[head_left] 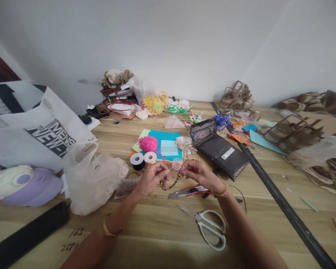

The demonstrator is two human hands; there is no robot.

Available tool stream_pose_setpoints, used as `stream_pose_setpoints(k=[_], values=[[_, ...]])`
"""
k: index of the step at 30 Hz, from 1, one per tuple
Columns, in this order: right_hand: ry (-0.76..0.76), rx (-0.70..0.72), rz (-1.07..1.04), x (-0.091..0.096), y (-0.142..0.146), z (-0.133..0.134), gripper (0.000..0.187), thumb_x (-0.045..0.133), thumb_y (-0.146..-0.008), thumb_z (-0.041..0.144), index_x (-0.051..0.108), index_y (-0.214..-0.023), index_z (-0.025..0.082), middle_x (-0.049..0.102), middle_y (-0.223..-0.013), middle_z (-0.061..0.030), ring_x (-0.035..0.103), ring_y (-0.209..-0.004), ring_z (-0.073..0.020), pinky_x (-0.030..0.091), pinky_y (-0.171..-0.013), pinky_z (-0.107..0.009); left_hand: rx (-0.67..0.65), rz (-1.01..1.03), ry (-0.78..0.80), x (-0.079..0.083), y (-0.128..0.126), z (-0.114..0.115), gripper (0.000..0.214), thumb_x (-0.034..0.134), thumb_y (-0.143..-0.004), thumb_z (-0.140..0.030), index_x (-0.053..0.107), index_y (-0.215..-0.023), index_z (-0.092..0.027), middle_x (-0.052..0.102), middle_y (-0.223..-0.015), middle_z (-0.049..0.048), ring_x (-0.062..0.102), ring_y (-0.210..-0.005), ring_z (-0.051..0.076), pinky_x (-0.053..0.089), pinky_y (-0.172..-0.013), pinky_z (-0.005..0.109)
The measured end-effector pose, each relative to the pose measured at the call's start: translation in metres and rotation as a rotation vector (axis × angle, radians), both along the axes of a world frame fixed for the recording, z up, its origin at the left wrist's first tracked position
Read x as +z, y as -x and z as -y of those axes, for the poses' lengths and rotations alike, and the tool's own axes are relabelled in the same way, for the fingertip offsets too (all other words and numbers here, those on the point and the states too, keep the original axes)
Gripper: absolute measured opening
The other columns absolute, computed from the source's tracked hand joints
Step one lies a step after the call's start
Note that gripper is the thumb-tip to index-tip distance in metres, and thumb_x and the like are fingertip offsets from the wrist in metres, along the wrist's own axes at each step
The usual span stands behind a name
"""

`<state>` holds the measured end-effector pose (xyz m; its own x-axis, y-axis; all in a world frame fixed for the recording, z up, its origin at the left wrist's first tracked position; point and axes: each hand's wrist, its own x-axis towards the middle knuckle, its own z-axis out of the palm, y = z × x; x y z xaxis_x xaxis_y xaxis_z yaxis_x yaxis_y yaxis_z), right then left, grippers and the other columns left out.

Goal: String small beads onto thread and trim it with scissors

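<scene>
A string of small dark and coloured beads (pixel 171 186) hangs in a loop between my two hands, above the wooden table. My left hand (pixel 154 175) is closed in a pinch at the left end of the strand. At the other end, my right hand (pixel 197 172) pinches the strand with thumb and finger. A thin pale cord shows between my fingertips. Just behind them stands a small clear round container (pixel 177 163). Below my hands lie a utility knife (pixel 184 192) and open scissors (pixel 203 220) with pale green handles.
Two thread spools (pixel 137 160), a pink yarn ball (pixel 148 143) and blue sheets (pixel 168 135) lie behind my hands. A black bubble mailer (pixel 221 149) is at right, a plastic bag (pixel 93 179) at left. Small baskets (pixel 292 130) and craft scraps line the back.
</scene>
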<state>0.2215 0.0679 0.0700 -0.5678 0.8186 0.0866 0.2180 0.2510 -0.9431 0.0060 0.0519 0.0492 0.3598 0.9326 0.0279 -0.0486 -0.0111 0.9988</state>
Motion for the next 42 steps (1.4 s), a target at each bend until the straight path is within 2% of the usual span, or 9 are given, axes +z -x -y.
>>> stream_pose_setpoints(k=[3, 5, 8, 16, 23, 29, 35, 42], values=[[-0.140, 0.060, 0.098, 0.003, 0.002, 0.002, 0.019, 0.056, -0.088, 0.031, 0.060, -0.080, 0.015, 0.060, -0.081, -0.0035, 0.055, -0.076, -0.0133, 0.044, -0.070, -0.025, -0.013, -0.046, 0.020, 0.007, -0.003, 0.003, 0.026, 0.061, -0.079, -0.038, 0.053, -0.075, -0.014, 0.059, -0.057, -0.0020, 0.057, -0.044, 0.009, 0.044, -0.041, 0.019], [-0.182, 0.060, 0.116, 0.005, 0.004, 0.004, 0.016, 0.056, -0.088, 0.029, 0.060, -0.080, 0.015, 0.060, -0.085, -0.0037, 0.055, -0.077, -0.0133, 0.044, -0.069, -0.025, -0.021, -0.064, 0.042, 0.009, -0.004, 0.003, 0.027, 0.062, -0.078, -0.040, 0.054, -0.075, -0.014, 0.056, -0.051, -0.0029, 0.054, -0.043, 0.009, 0.041, -0.039, 0.018], [-0.171, 0.043, 0.117, 0.004, 0.007, 0.006, 0.015, 0.057, -0.087, 0.028, 0.061, -0.081, 0.016, 0.061, -0.087, -0.0045, 0.056, -0.077, -0.0134, 0.044, -0.066, -0.023, -0.021, -0.069, 0.040, 0.007, -0.005, 0.002, 0.028, 0.066, -0.075, -0.039, 0.057, -0.072, -0.013, 0.055, -0.051, -0.0027, 0.049, -0.043, 0.007, 0.039, -0.040, 0.017], [-0.072, 0.033, 0.138, -0.012, 0.010, 0.002, 0.018, 0.060, -0.085, 0.029, 0.066, -0.082, 0.013, 0.064, -0.076, -0.0028, 0.052, -0.066, -0.0111, 0.041, -0.058, -0.021, -0.020, -0.129, 0.040, 0.002, -0.010, 0.005, 0.025, 0.068, -0.071, -0.036, 0.060, -0.067, -0.013, 0.053, -0.052, -0.0021, 0.045, -0.044, 0.007, 0.039, -0.042, 0.019], [-0.128, 0.064, 0.195, -0.013, 0.009, 0.001, 0.019, 0.059, -0.085, 0.030, 0.069, -0.082, 0.014, 0.065, -0.072, -0.0020, 0.053, -0.063, -0.0109, 0.042, -0.058, -0.021, 0.016, -0.245, -0.068, 0.005, -0.008, 0.005, 0.014, 0.067, -0.069, -0.026, 0.063, -0.063, -0.013, 0.059, -0.058, 0.0000, 0.049, -0.049, 0.008, 0.040, -0.047, 0.019], [-0.187, 0.076, 0.243, -0.010, 0.009, 0.003, 0.016, 0.058, -0.085, 0.026, 0.069, -0.083, 0.014, 0.064, -0.071, -0.0014, 0.052, -0.061, -0.0108, 0.040, -0.058, -0.021, -0.005, -0.264, -0.021, -0.002, -0.008, 0.005, 0.016, 0.065, -0.072, -0.028, 0.063, -0.067, -0.014, 0.054, -0.053, -0.0019, 0.045, -0.045, 0.008, 0.038, -0.043, 0.019], [-0.266, 0.084, 0.272, -0.004, 0.012, 0.007, 0.019, 0.051, -0.087, 0.021, 0.064, -0.075, 0.015, 0.059, -0.066, 0.0001, 0.048, -0.058, -0.0102, 0.037, -0.057, -0.021, 0.014, -0.263, -0.082, -0.004, -0.009, 0.005, 0.014, 0.066, -0.071, -0.026, 0.064, -0.065, -0.013, 0.056, -0.056, -0.0013, 0.046, -0.049, 0.008, 0.038, -0.045, 0.018], [-0.306, 0.054, 0.274, -0.003, 0.014, 0.009, 0.020, 0.050, -0.089, 0.020, 0.062, -0.074, 0.015, 0.059, -0.067, 0.0001, 0.049, -0.060, -0.0100, 0.037, -0.058, -0.020, -0.028, -0.186, 0.037, -0.009, -0.009, 0.005, 0.016, 0.067, -0.071, -0.029, 0.062, -0.069, -0.014, 0.053, -0.052, -0.0027, 0.046, -0.045, 0.008, 0.039, -0.046, 0.021]])
